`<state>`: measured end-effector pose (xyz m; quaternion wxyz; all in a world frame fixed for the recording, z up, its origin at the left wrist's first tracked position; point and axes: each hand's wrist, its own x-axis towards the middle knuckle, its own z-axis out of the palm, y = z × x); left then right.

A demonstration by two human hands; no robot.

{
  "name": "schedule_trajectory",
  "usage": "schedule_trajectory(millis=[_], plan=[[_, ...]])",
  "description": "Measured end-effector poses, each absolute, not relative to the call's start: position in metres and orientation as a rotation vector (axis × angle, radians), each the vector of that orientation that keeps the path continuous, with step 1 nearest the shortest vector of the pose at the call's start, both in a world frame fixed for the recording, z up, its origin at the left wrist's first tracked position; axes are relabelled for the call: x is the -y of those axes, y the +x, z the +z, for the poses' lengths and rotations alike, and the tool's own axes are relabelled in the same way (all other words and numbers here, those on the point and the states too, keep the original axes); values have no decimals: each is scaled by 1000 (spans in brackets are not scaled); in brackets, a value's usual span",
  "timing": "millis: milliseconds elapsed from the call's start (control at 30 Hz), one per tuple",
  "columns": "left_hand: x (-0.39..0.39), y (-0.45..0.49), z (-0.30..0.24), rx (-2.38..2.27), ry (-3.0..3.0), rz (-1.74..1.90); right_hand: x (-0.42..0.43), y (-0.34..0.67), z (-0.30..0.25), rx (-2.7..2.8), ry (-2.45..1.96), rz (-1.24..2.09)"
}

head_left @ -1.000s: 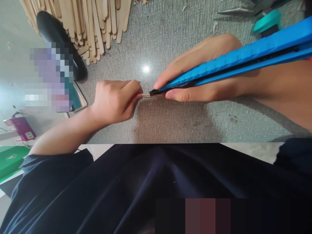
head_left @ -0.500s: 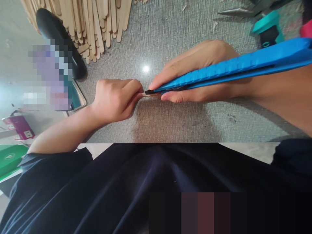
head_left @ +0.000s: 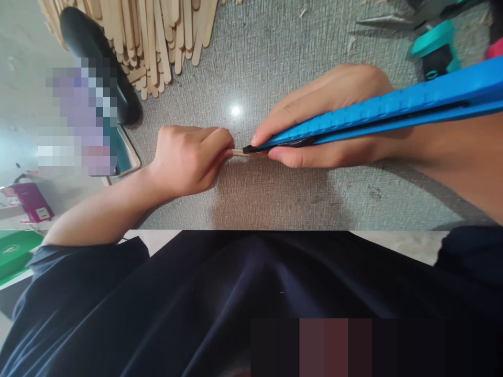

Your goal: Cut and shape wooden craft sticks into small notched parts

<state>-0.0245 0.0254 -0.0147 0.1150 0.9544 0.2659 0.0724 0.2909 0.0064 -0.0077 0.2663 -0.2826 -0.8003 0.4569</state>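
My left hand [head_left: 188, 159] is closed, pinching one end of a narrow wooden craft stick [head_left: 239, 153], most of which the fingers hide. My right hand [head_left: 326, 112] wraps round a long blue utility knife [head_left: 377, 112]. The knife's dark tip lies against the stick, just right of my left fingertips. Under the stick, my right thumb is close to the knife tip. The knife's far end runs past the right edge of the view.
Many loose craft sticks [head_left: 157, 39] lie at the table's far left, beside a black rounded object [head_left: 98, 63] and a partly blurred phone-like object [head_left: 126, 152]. Metal-jawed pliers [head_left: 396, 22] and a teal and black item [head_left: 436, 50] lie far right. The grey table [head_left: 275, 204] ends before my body.
My right hand and the utility knife have slid slightly right along the stick, away from my left fingers. My left hand has barely moved and keeps its pinch.
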Motion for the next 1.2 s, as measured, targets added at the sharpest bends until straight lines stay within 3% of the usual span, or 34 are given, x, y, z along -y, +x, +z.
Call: schedule_trajectory(millis=[700, 1000, 1200], plan=[[-26, -21, -20, -707, 2855, 518, -1, 288, -12, 2105, -798, 1270], [-26, -26, -20, -757, 2817, 299, -2, 288, -15, 2076, -769, 1231], [-26, -25, -23, -743, 2813, 409, -2, 291, -6, 2158, -809, 1240]])
